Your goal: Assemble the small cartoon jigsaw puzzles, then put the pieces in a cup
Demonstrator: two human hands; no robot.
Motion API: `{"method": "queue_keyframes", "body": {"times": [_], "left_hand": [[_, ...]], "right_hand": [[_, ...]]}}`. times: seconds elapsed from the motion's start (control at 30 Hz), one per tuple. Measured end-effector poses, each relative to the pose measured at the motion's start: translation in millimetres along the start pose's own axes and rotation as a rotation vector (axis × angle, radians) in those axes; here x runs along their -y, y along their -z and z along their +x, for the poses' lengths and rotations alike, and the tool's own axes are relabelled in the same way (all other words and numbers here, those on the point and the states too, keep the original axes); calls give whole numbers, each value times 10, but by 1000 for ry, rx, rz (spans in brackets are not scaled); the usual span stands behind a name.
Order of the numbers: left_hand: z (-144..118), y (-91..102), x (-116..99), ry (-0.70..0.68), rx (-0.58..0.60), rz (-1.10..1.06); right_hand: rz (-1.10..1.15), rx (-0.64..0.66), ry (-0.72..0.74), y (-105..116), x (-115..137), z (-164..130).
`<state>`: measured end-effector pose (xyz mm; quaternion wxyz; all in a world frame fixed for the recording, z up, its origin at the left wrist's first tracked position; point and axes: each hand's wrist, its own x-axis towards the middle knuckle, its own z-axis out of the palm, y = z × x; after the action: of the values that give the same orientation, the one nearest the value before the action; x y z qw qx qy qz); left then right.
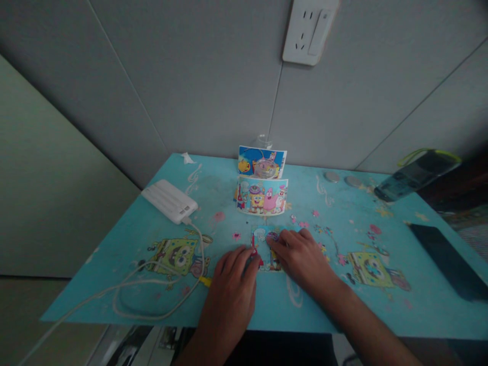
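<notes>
Seeing a white power bank (170, 202) lying on the blue counter (280, 321) left of the propped-up picture (263, 202), with a white cable (162, 317) looping nearer than that picture. Curling the left hand (233, 277) at the left edge of a flat card (260, 235), nearer than the propped-up picture; not telling whether that grip is grasping anything. Finding the flat card lying right in front of the propped-up picture, between both hands. Resting the right hand (299, 254) on the card's right part, nearer than and right of the propped-up picture; not telling whether this grip is pinching anything. Seeing two round discs (331, 177) right of the propped-up picture, then a dark bottle (417, 175) and, nearer, a dark slab (450, 262) far right of it.
</notes>
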<state>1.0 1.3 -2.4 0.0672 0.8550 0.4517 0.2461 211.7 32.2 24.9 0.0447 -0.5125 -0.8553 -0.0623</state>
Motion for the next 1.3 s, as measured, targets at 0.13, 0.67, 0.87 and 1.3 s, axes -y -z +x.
{"method": "queue_keyframes", "body": {"times": [0.13,0.67,0.87,1.3], "left_hand": [[13,10,-10,-5,-9,-1],[2,-16,6,4,4,-5],[-4,-11,-3,3,-9,-2],[1,-12,0,-6,-14,-7]], "right_hand": [[52,-1,-13,-5,-28,12],[232,-60,9,-11,-103,-4],[262,-35,-24,-19,-100,13],[180,8,-93,14,7,52]]}}
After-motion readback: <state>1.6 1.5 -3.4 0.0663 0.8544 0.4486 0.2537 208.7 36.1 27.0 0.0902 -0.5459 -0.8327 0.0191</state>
